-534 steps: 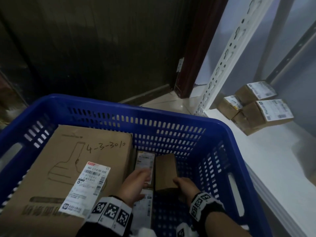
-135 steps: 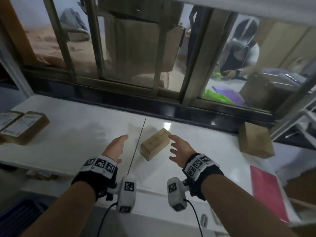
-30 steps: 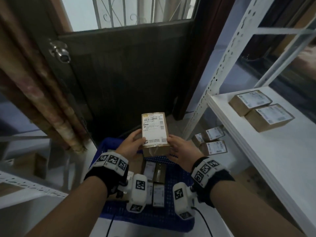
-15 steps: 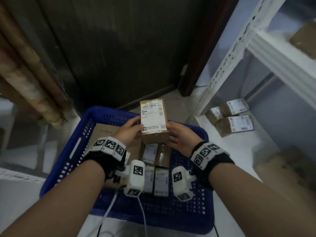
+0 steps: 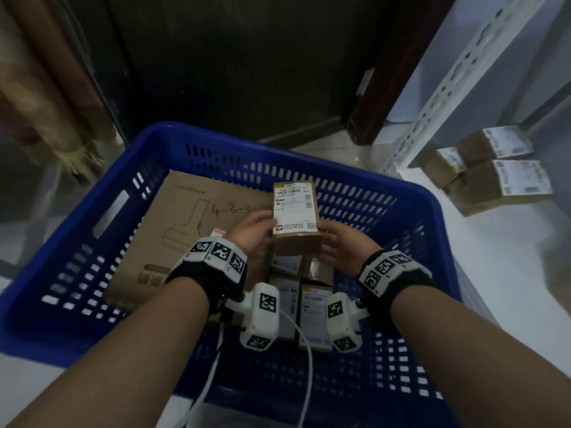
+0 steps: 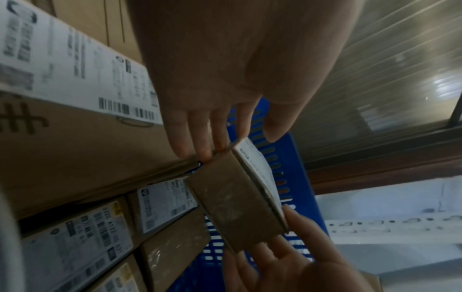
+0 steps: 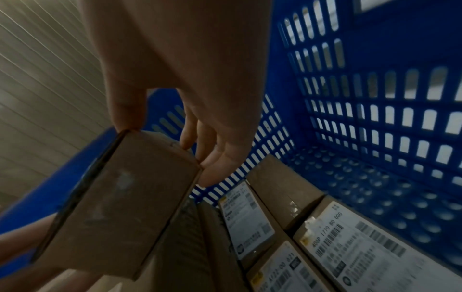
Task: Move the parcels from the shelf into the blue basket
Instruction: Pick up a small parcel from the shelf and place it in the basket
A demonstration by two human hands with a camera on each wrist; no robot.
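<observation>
I hold a small brown parcel [image 5: 295,216] with a white label on top between both hands, over the blue basket [image 5: 411,199]. My left hand [image 5: 253,233] grips its left side and my right hand [image 5: 338,244] its right side. In the left wrist view the left fingers [image 6: 207,150] touch the parcel [image 6: 237,203] at its corner. In the right wrist view the right hand [image 7: 175,142] pinches the parcel [image 7: 120,197] between thumb and fingers. Below it, several small labelled parcels [image 5: 313,304] lie in rows on the basket floor.
A large flat cardboard box [image 5: 182,230] fills the basket's left half. A few small parcels [image 5: 494,180] sit on the low white shelf [image 5: 509,257] to the right, behind a perforated white upright [image 5: 457,78]. A dark door stands behind the basket.
Both hands have carried the parcel down and forward, from above the basket's rim to inside it. My view has tilted down and closer to the basket.
</observation>
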